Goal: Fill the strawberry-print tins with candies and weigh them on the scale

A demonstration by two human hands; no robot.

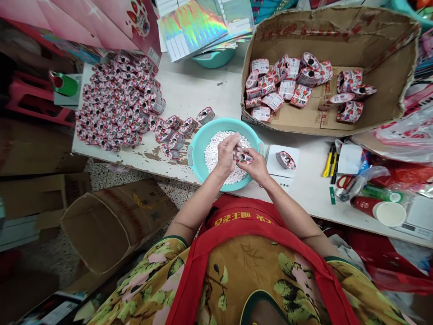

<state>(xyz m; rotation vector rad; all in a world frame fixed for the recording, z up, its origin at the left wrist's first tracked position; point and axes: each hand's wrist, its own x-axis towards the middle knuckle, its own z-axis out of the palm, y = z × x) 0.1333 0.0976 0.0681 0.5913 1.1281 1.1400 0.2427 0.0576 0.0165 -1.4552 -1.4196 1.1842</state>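
Pack [245, 158] in right hand [256, 166], gripped between thumb and fingers; left hand [228, 155] just beside it, fingers curled in at the pack's near side; cannot tell if that hand grips anything, its fingers hide it; both hands over blue bowl [199, 146], inside the rim; white pellets [212, 151] cover the bowl's floor, below and around the left hand; scale [273, 158] to the right of the right hand, just beside the bowl; one weighed pack [286, 160] lies on its plate; loose packs [176, 141] to the left of the left hand, near the bowl; pile [115, 104] of more packs further left, spread over the table's end; big box [306, 123] beyond the right hand and to its right, jumbled boxed packs [287, 89] inside; shiny sheets [192, 29] ahead of the left hand, stacked over another bowl [216, 59]; yellow cutter [327, 163] to the right of the right hand, past the scale; red cup [363, 204] further right, tipped on its side; open carton [135, 212] on the floor, left of the left hand and nearer the body.
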